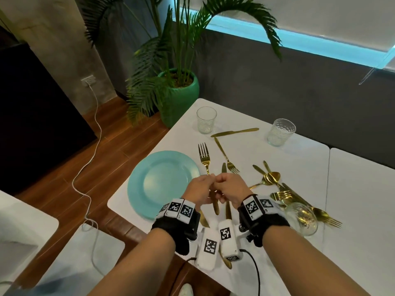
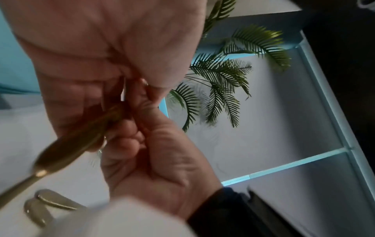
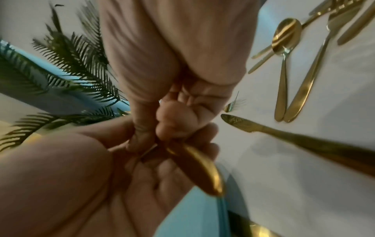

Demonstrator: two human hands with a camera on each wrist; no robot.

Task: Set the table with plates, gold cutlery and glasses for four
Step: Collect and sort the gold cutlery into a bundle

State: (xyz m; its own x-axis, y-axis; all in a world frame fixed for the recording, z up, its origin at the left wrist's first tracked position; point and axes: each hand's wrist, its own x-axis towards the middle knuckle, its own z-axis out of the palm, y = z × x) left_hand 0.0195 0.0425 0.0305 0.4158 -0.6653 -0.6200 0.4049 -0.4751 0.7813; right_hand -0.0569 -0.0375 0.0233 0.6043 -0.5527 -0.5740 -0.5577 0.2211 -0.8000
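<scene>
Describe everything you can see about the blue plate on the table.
The plate is round, pale turquoise, smooth and glossy like glazed ceramic, with a wide flat rim and shallow centre. It holds nothing and lies flat near the corner of the white table. A gold fork lies just beside it; contact is unclear.

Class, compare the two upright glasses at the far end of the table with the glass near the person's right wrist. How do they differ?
The two far glasses stand upright; the near glass lies tipped on its side. The far glasses stand apart from the cutlery; the near glass lies against the pile of gold forks and spoons. All three are clear glass on the white table.
</scene>
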